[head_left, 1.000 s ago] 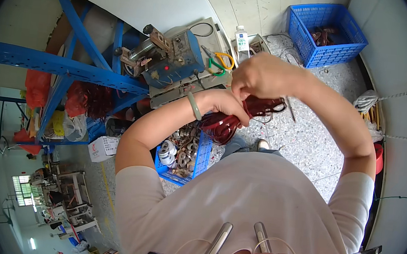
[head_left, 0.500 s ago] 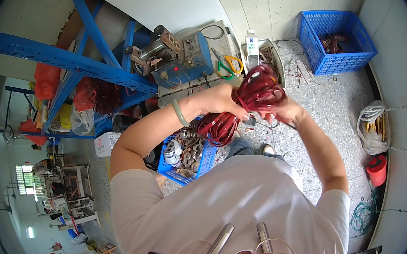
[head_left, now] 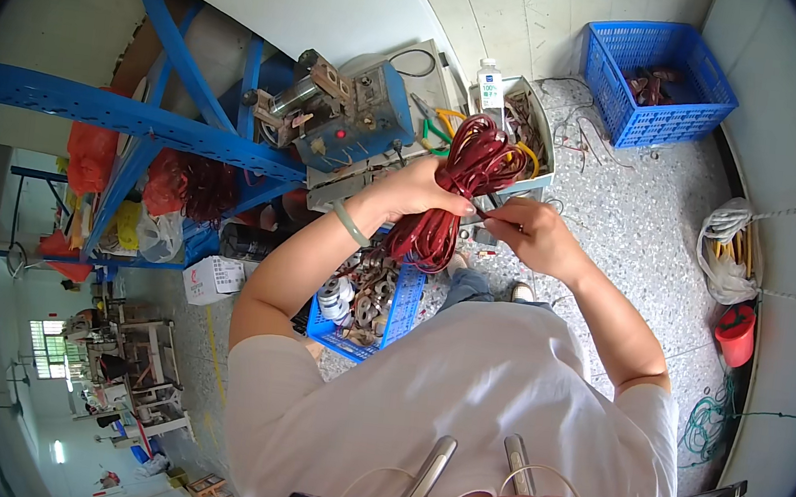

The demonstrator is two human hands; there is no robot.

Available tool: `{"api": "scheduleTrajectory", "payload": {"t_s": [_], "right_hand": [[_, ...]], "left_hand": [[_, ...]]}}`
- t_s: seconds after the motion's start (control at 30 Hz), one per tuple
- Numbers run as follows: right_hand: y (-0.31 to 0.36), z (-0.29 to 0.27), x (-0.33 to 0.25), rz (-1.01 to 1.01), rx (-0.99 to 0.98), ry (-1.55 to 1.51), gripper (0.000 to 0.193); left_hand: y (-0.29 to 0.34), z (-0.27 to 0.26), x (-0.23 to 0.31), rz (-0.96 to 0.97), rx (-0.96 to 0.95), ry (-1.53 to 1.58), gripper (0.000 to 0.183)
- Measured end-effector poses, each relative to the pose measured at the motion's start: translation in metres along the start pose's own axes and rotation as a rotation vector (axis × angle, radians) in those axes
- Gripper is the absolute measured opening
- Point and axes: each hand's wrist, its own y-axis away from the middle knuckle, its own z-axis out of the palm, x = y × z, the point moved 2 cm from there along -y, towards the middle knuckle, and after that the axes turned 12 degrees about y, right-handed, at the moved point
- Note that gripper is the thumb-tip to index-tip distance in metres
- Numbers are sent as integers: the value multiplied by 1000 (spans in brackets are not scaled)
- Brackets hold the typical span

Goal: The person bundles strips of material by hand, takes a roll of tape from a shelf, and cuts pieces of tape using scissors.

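A bundle of glossy dark red strips [head_left: 483, 155], gathered at its middle, is in front of me. Its loops fan out above and below my left hand [head_left: 416, 192], which is closed around the gathered middle. My right hand [head_left: 539, 237] is just right of the bundle, thumb and fingers pinched on a thin dark strip [head_left: 483, 213] that runs to the bundle's middle. Whether this strip belongs to the bundle or is a separate tie, I cannot tell. Behind the bundle lies a tool with green and orange handles [head_left: 438, 131], partly hidden.
Beyond my left hand, a blue machine [head_left: 364, 112] sits on a bench beside a white bottle [head_left: 490, 84] and a bin of scraps [head_left: 532, 131]. Blue crates stand below [head_left: 403, 310] and at the far right [head_left: 671, 132]. A blue rack [head_left: 52, 96] fills the left; a red bucket [head_left: 735, 334] is by the right wall.
My right hand has come off the bundle to its right and now pinches a thin dark strip. The bundle has shifted slightly left and stays in my left hand.
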Motion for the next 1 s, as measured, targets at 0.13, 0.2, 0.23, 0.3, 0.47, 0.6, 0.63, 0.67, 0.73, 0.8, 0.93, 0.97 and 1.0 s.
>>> {"api": "scheduleTrajectory", "payload": {"t_s": [0.13, 0.2, 0.23, 0.3, 0.47, 0.6, 0.63, 0.67, 0.73, 0.8, 0.93, 0.97, 1.0], "right_hand": [[-17, 2, 2, 414, -272, -76, 32], [-21, 12, 3, 413, -214, -95, 42], [-25, 16, 13, 413, -136, -61, 44], [-25, 16, 23, 451, -17, -76, 49], [-21, -3, 47, 531, 16, -48, 43], [-25, -26, 37, 450, 107, -474, 34], [-25, -26, 36, 397, 89, -586, 32], [-25, -27, 36, 343, 70, -697, 31], [-24, -23, 41, 301, 63, -747, 29], [-22, -17, 41, 289, 59, -854, 26], [-24, -14, 44, 235, 99, -1042, 23], [-24, -12, 48, 230, 91, -1044, 24], [-26, -15, 44, 234, 91, -1044, 24]], "left_hand": [[-14, 2, -5, -36, -145, -496, 52], [-25, 2, -22, 515, 136, -1041, 59], [-33, 8, -19, 486, 254, -1140, 67], [-32, 21, -16, 568, 271, -1051, 77], [-14, 25, 14, 172, -131, 124, 63], [-7, 16, 22, 187, 70, 201, 51], [-8, 15, 23, 199, 16, 169, 50], [-10, 12, 26, 201, 17, 167, 50], [-13, 16, 40, 172, -93, -72, 51], [-25, 15, 28, 150, -49, -72, 62], [-20, 36, 24, 415, 55, 398, 69], [-23, 36, 17, 362, -69, 409, 66], [-22, 40, 16, 303, -191, 423, 64]]}}
